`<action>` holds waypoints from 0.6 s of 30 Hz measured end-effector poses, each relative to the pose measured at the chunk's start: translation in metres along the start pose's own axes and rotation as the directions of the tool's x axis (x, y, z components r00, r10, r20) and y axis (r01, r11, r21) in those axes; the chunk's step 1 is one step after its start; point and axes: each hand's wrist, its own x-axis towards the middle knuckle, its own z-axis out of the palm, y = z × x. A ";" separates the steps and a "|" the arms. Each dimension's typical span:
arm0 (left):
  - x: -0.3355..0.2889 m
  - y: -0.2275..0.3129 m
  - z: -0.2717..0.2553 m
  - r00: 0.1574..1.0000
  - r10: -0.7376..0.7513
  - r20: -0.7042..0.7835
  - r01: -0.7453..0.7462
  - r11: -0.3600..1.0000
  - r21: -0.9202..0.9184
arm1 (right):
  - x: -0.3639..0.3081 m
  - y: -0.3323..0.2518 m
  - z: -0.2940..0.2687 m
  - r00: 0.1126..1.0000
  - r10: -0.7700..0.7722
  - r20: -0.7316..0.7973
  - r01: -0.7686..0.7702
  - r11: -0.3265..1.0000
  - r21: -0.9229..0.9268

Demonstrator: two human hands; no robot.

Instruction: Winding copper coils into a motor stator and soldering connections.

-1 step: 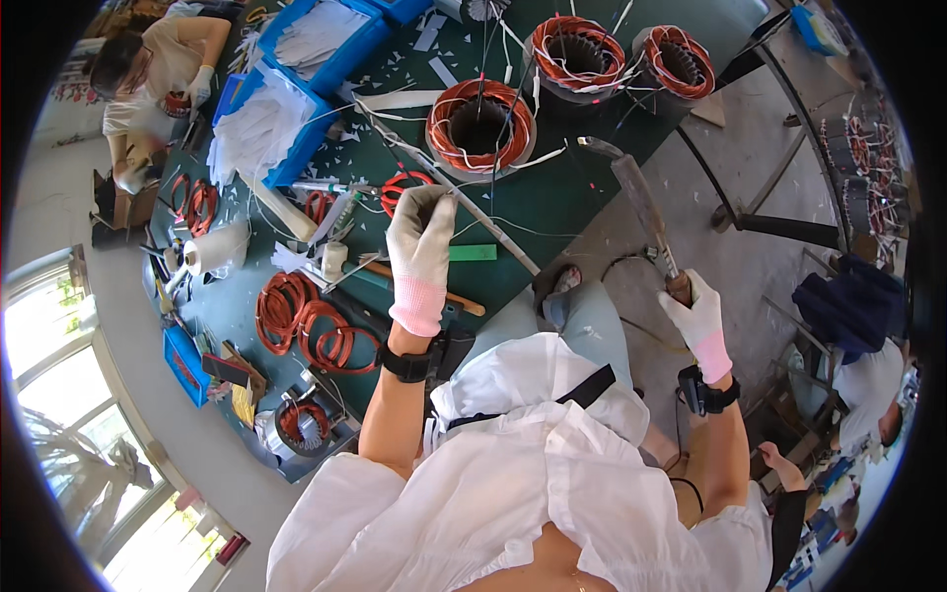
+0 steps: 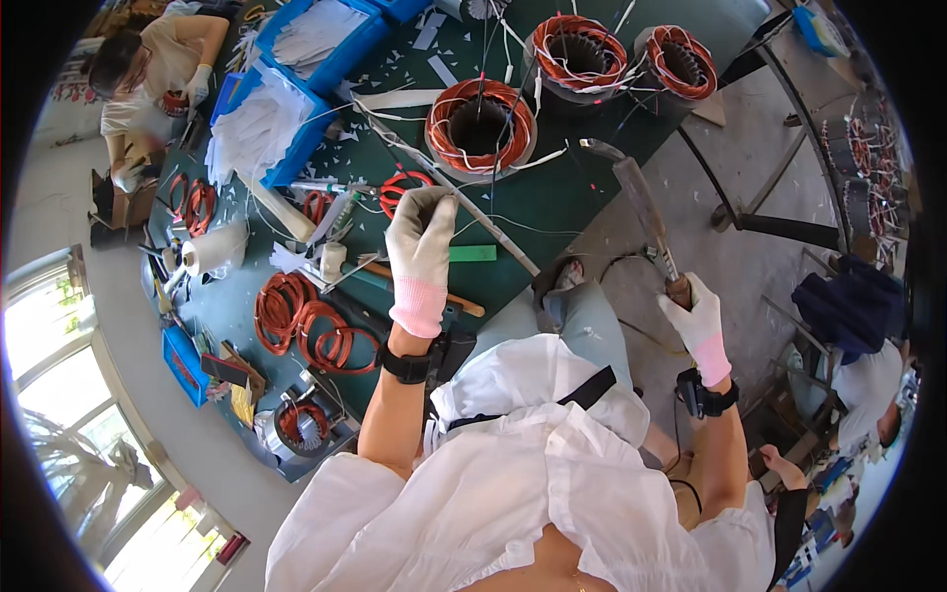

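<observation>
My right hand (image 2: 693,308), in a white glove with a pink cuff, grips the wooden handle of a large soldering iron (image 2: 643,209). The iron's bent tip points up and left, beside the table edge. My left hand (image 2: 421,242), gloved alike, is raised over the table with thumb and fingers pinched together. What it pinches is too small to make out; a thin pale wire (image 2: 533,230) curves away beside it. Just beyond its fingertips lie red-handled scissors (image 2: 402,189). Past them stands a motor stator (image 2: 480,128) wound with copper coils and white-sleeved leads.
Two more stators (image 2: 579,57) (image 2: 677,64) stand at the far right of the green table (image 2: 567,202). Blue bins (image 2: 318,128) of white paper strips lie far left. Copper coils (image 2: 286,311) and a white spool (image 2: 214,249) are at left. A co-worker (image 2: 163,69) sits across.
</observation>
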 end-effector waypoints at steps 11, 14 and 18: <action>-0.001 -0.022 0.033 0.992 0.024 -0.126 -0.063 0.947 -0.315 | 0.015 0.001 -0.010 0.995 0.067 0.073 -0.064 0.997 -0.045; 0.000 -0.018 0.048 0.976 -0.066 -0.207 -0.037 0.889 -0.456 | 0.017 0.006 -0.013 0.997 0.025 0.067 -0.020 0.997 -0.076; 0.008 -0.029 0.070 0.978 -0.045 -0.205 -0.071 0.849 -0.523 | 0.020 0.005 -0.018 0.999 -0.010 0.040 0.015 0.993 -0.121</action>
